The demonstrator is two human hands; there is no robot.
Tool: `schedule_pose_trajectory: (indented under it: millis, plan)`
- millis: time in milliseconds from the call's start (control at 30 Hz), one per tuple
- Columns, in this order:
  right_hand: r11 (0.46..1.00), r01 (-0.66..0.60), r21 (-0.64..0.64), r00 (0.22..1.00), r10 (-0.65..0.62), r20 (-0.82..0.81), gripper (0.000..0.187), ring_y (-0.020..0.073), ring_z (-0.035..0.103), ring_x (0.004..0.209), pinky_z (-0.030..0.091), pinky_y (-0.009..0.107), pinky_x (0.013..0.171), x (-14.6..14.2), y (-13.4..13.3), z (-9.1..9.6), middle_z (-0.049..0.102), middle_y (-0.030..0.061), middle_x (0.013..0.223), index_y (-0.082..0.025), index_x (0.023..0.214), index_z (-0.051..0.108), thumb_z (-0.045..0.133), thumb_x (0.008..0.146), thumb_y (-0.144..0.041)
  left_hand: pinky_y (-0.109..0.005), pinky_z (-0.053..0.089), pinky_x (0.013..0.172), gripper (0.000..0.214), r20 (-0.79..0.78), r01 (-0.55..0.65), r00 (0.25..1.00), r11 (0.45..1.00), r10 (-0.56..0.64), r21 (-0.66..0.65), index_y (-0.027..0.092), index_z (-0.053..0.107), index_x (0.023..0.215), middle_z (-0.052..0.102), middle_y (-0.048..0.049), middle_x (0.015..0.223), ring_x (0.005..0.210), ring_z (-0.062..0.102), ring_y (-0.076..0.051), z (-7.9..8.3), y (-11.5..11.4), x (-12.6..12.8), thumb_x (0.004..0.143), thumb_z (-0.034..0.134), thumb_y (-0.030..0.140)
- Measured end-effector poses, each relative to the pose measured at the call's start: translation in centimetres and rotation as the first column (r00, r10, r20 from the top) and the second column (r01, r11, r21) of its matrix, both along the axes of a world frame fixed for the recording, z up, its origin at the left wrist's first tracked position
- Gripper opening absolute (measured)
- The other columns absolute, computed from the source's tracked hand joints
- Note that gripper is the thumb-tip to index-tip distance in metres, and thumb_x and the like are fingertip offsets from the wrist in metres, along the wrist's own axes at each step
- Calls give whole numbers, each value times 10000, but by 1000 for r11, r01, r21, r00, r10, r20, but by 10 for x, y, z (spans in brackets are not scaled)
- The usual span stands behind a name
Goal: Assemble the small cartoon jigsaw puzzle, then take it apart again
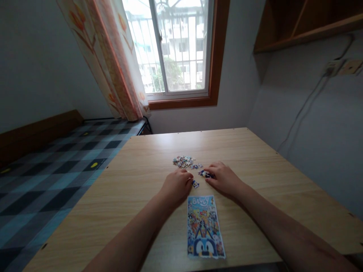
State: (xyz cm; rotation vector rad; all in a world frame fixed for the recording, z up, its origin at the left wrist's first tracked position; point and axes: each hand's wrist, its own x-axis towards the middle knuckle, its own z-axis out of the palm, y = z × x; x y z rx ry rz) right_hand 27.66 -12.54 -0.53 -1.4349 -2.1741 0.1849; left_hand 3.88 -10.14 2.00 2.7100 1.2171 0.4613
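My left hand (176, 185) rests on the table with its fingers curled together at a few joined blue-and-white jigsaw puzzle pieces (195, 184), which stick out past the fingertips. Across from it, my right hand (222, 176) has thumb and fingers apart around a small group of dark blue puzzle pieces (206, 173), with the fingertips touching its edge. Just beyond both hands lies a loose heap of mixed puzzle pieces (185, 161), some spreading toward the right hand. Nearer to me is a picture sheet (204, 226) marked "Bluey", lying flat and upright to my view.
All of this is on a light wooden table (136, 173). A bed with a checked cover (76, 155) stands along the left side. Behind are a window (181, 56) and a flowered curtain (113, 64). A shelf (309, 26) and a hanging cable (300, 113) are at right.
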Motion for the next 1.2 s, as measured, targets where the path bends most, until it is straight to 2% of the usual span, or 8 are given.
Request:
schedule_pose_trajectory:
  millis: [67, 167, 267, 467, 700, 967, 1200]
  plan:
    - [1000, 26, 0, 999, -26, 42, 248, 264, 601, 1033, 453, 391, 928, 0, 1, -2, 713, 100, 1047, -247, 1053, 761, 735, 818, -323, -313, 473, 739, 220, -8, 10, 1000, 1000, -10, -11, 239, 770, 908, 719, -64, 906, 810, 640, -206, 0, 0, 0, 920, 552, 265]
    - [996, 91, 25, 994, -92, 66, 300, 309, 561, 1152, 422, 454, 983, -1, 3, -6, 663, 137, 1237, -247, 1095, 748, 720, 835, -392, -313, 476, 761, 208, 3, -1, 1000, 1000, 1, -18, 239, 769, 940, 724, -60, 937, 827, 644, -203, 0, 1, -1, 917, 566, 274]
    - [992, 123, 6, 990, -124, 66, 292, 316, 524, 1228, 392, 475, 1028, -4, 5, -8, 623, 129, 1328, -250, 1108, 742, 686, 860, -394, -307, 479, 756, 205, -28, 11, 1000, 999, -12, -36, 240, 769, 955, 717, -56, 932, 829, 642, -200, 1, 1, 0, 908, 574, 282]
    - [992, 112, -60, 993, -110, 32, 239, 273, 535, 1212, 387, 415, 1040, -7, 5, -7, 646, 106, 1278, -233, 1059, 732, 668, 861, -351, -310, 488, 832, 292, -71, 112, 991, 994, -113, -18, 261, 747, 1082, 701, -49, 994, 912, 638, -198, -2, -1, 0, 890, 539, 185]
    - [990, 103, -94, 993, -108, -53, 172, 236, 587, 1029, 414, 355, 925, -8, 3, -6, 692, 78, 1046, -205, 965, 666, 698, 808, -269, -310, 491, 846, 237, -89, 130, 987, 991, -133, -39, 230, 742, 993, 682, -55, 981, 927, 629, -200, -1, 1, -1, 880, 543, 166]
    - [996, 31, -82, 998, -35, -54, 46, 215, 584, 1012, 406, 327, 915, -6, 5, -5, 681, 50, 955, -210, 794, 645, 690, 806, -210, -316, 478, 844, 154, -104, 120, 987, 991, -125, -52, 197, 695, 926, 671, -60, 980, 916, 619, -204, 2, 0, -2, 902, 544, 210]
    - [998, 24, -66, 998, -28, -62, 113, 229, 597, 1033, 415, 349, 943, -2, 5, -6, 712, 62, 1014, -224, 923, 726, 706, 820, -267, -287, 466, 777, 94, -93, 76, 992, 993, -84, -91, 201, 655, 915, 674, -39, 915, 856, 617, -191, 8, -3, -1, 869, 572, 197]
